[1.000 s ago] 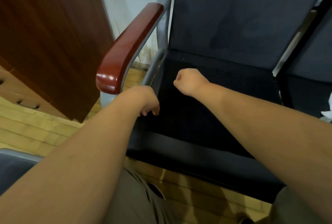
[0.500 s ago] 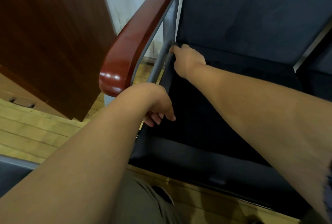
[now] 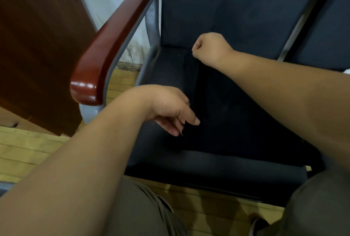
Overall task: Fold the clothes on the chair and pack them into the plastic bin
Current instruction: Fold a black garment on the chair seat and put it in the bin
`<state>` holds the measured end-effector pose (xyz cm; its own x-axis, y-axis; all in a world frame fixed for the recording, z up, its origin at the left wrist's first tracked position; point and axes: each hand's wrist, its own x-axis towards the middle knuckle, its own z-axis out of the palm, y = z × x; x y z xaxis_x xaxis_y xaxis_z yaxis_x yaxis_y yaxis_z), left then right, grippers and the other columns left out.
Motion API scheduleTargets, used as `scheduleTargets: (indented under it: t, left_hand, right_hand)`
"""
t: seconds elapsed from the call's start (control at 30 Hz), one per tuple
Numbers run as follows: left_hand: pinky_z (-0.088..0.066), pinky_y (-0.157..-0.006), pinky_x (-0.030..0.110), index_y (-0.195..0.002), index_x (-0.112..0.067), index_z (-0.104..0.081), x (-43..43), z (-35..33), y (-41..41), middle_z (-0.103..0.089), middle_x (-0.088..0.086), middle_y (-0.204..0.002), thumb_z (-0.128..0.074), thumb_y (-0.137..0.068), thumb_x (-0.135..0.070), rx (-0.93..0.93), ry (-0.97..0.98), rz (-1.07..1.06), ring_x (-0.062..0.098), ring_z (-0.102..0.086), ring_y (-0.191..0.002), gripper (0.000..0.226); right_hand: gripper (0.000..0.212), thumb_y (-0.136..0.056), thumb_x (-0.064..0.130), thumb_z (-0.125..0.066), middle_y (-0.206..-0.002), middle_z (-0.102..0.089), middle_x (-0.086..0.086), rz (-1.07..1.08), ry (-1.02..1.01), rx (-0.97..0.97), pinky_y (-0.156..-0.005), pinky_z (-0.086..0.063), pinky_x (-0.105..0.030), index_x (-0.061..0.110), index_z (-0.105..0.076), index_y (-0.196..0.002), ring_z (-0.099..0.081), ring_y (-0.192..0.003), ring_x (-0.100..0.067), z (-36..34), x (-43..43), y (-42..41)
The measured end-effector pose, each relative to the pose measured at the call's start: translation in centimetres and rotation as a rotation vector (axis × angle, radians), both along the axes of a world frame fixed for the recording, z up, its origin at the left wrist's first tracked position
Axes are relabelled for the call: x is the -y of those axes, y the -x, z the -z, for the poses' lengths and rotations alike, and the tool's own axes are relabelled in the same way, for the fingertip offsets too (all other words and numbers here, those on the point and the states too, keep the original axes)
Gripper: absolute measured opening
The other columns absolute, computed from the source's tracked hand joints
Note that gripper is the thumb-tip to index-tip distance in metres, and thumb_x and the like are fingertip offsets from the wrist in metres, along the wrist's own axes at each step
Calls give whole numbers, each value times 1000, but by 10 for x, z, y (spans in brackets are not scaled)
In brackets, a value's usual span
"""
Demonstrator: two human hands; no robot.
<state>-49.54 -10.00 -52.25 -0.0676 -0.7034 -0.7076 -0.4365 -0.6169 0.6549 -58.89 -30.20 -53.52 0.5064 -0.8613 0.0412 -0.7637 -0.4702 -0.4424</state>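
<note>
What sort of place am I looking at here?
Probably an office or waiting room: a padded dark chair with a polished wooden armrest, a dark wooden cabinet beside it, and a pale wood-plank floor.

your right hand (image 3: 210, 48) has drawn back from the rear left corner of the chair seat (image 3: 236, 122) into a closed fist, and your left hand (image 3: 170, 109) has moved inward over the seat, fingers loosened.

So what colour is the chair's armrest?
Glossy reddish-brown wood on a grey metal frame; the armrest shows clearly in the head view.
</note>
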Motion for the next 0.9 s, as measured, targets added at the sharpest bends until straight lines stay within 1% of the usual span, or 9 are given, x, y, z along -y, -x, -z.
scheduleTargets:
  t: [0.13,0.23,0.3,0.37,0.5,0.57,0.67,0.83,0.9]
  left_hand:
    - [-63,-64,33,-87,-8,-65,18,2,40,-68,7,-77,-83,-91,-18,68,-1,66,19,-74,-65,21]
    - [-60,-58,30,-89,-7,-63,32,10,69,-68,8,-79,-80,-94,-21,133,-44,102,21,-73,-68,22]
    - [-61,-60,30,-95,-6,-65,40,14,84,-69,8,-87,-78,-96,-23,169,-76,133,19,-75,-71,22]
    - [-64,-69,33,-107,-6,-66,45,15,96,-71,8,-98,-76,-98,-26,192,-110,167,19,-77,-78,23]
    - [-65,-88,42,-121,-4,-66,53,13,112,-75,10,-107,-72,-101,-30,213,-175,223,23,-77,-94,33]
    - [-64,-92,45,-123,-4,-67,57,11,118,-76,10,-108,-72,-101,-30,235,-183,239,24,-77,-97,35]
    - [-65,-89,44,-121,-6,-68,64,12,128,-77,8,-107,-72,-101,-32,273,-159,251,23,-78,-95,32]
    - [-62,-76,31,-117,-11,-69,78,11,164,-76,3,-106,-66,-104,-33,346,0,408,16,-75,-93,25]
    - [-60,-79,31,-115,-16,-69,83,11,183,-77,2,-106,-66,-104,-32,354,112,487,15,-74,-93,19]
  right_hand:
    - [21,-99,12,-58,-113,-71,4,41,-81,41,-86,-49,-25,20,-78,-101,-65,-106,-14,5,14,41]
    - [24,-99,11,-57,-114,-69,6,86,-129,54,-86,-47,-24,23,-78,-100,-63,-107,-13,14,20,62]
    - [25,-99,12,-57,-113,-69,6,97,-167,65,-87,-51,-27,26,-78,-96,-64,-106,-14,18,24,73]
    - [25,-100,12,-57,-109,-68,6,89,-210,62,-90,-56,-30,26,-78,-96,-66,-104,-16,20,26,82]
    - [25,-102,14,-54,-114,-67,6,45,-210,7,-85,-50,-25,23,-77,-107,-62,-105,-14,20,32,101]
    - [25,-103,15,-53,-118,-69,1,31,-219,0,-91,-53,-29,16,-77,-112,-64,-108,-17,19,38,112]
    - [28,-104,16,-53,-117,-74,-11,63,-228,19,-100,-56,-40,4,-76,-113,-68,-109,-25,11,47,134]
    - [30,-102,12,-49,-116,-73,-15,172,-172,16,-101,-55,-44,1,-76,-111,-67,-110,-30,7,63,188]
    - [33,-105,10,-45,-122,-71,-18,213,-187,-38,-101,-54,-46,-3,-74,-115,-65,-114,-34,12,71,212]
